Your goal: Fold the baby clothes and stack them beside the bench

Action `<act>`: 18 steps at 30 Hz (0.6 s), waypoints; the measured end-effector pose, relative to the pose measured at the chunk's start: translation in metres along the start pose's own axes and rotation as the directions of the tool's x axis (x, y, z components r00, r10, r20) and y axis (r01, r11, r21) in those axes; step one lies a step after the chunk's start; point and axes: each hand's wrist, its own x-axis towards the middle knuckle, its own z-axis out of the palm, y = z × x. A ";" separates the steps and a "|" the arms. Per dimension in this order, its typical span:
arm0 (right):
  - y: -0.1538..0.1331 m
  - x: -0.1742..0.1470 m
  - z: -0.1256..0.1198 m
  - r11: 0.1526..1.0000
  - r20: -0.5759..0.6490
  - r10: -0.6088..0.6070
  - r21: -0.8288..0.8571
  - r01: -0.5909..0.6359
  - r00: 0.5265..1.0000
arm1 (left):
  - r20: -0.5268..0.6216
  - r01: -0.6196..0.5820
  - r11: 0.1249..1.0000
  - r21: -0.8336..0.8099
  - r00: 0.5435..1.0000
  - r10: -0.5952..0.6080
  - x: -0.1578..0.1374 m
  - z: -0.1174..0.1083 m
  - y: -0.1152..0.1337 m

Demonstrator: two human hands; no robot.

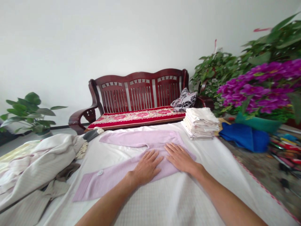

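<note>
Lilac knitted pants [113, 179] lie spread on a white cloth [162, 201], with the waist to the right and both legs stretching left. A small pale patch shows on the nearer leg close to its cuff. My left hand [147, 168] rests flat on that leg near the crotch, fingers spread. On the upper part, by the waist, my right hand [178, 156] lies palm down with its fingers extended. Neither hand grips the fabric.
A neat stack of folded white clothes [200, 123] stands at the back right. Loose clothes [47, 160] are heaped at the left. Behind is a wooden bench [138, 91] with a red cushion. Purple flowers [261, 84] and a blue cloth [244, 137] are at the right.
</note>
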 end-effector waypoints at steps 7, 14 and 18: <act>0.024 0.004 -0.007 0.960 -0.002 0.279 -0.005 -0.279 0.960 | 0.134 -0.070 0.996 -0.060 0.988 0.077 -0.012 -0.009 0.006; 0.004 -0.002 -0.013 0.984 -0.021 -0.026 0.178 0.029 0.999 | 0.138 -0.006 0.995 -0.101 0.990 0.020 -0.011 -0.011 0.009; 0.015 -0.005 -0.024 0.976 -0.077 0.115 0.193 -0.098 0.990 | 0.141 0.053 0.992 -0.114 0.989 -0.036 -0.010 -0.010 0.008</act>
